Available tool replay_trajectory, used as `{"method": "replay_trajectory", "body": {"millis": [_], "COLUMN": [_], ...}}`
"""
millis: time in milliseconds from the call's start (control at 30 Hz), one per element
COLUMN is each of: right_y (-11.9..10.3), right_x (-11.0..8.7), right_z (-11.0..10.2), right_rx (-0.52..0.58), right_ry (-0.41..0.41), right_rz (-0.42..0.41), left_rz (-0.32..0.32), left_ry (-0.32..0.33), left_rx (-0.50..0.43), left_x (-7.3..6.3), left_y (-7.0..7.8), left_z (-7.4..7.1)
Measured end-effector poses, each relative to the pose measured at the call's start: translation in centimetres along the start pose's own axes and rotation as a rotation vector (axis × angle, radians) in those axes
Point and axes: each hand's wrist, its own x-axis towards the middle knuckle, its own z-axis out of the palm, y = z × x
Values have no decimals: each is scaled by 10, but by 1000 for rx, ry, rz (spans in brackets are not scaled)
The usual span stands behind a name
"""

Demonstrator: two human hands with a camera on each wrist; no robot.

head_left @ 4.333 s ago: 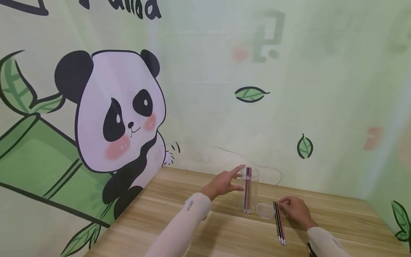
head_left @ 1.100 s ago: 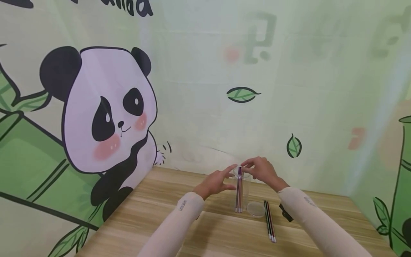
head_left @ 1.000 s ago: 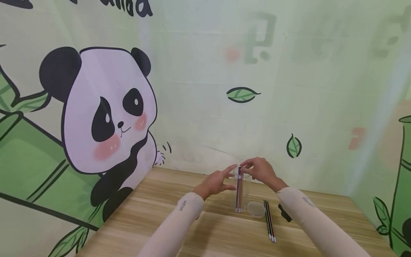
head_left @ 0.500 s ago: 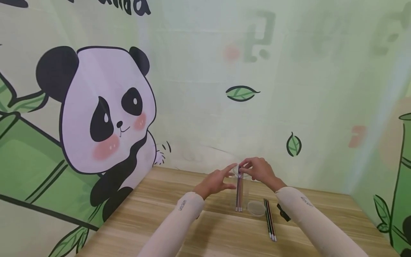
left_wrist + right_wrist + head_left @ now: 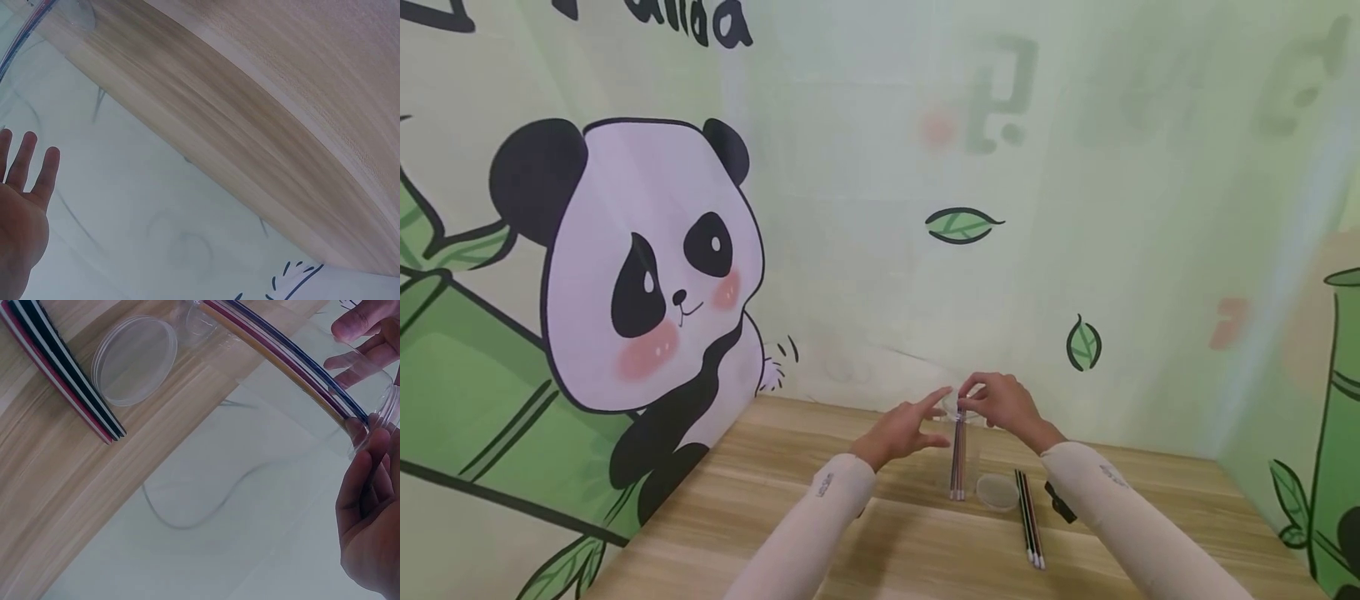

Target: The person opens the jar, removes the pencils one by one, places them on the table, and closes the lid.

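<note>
A clear plastic jar (image 5: 974, 458) stands upright near the back of the table, with several striped pencils (image 5: 957, 467) inside, white ends down. My left hand (image 5: 900, 430) holds the jar's left side near the top, thumb and index finger spread apart. In the right wrist view some of its fingers (image 5: 353, 369) show through the clear wall. At the mouth, my right hand (image 5: 1006, 405) pinches the pencils' upper ends between thumb and fingertips, which partly hide those ends. A round clear lid (image 5: 997, 492) lies beside the jar's base.
Several dark and red striped pencils (image 5: 1030, 521) lie side by side just right of the lid. The wooden table (image 5: 895, 542) meets a pale green cloth backdrop (image 5: 865, 275) right behind the jar.
Since the oldest frame my right hand has moved left and up from the loose pencils to the jar's mouth. Over the last second both hands stay nearly still; the view tilts slightly.
</note>
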Motion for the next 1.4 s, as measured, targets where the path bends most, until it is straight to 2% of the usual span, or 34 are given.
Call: {"method": "replay_trajectory", "body": {"millis": [433,1100,1400], "right_y": [-2,-4,-6], "right_x": [-3,1,2], "right_z": [-1,-38,-51], "right_rx": [-8,-44,-34], "right_ry": [12,76,81], "right_rz": [-16,-83,-72], "left_rz": [11,0,-6], "left_ry": [6,4,-5], "left_rx": [-1,-34,-37], "left_x": [1,1,-1], "left_y": [-1,-1,2], "left_z": [2,2,-1]}}
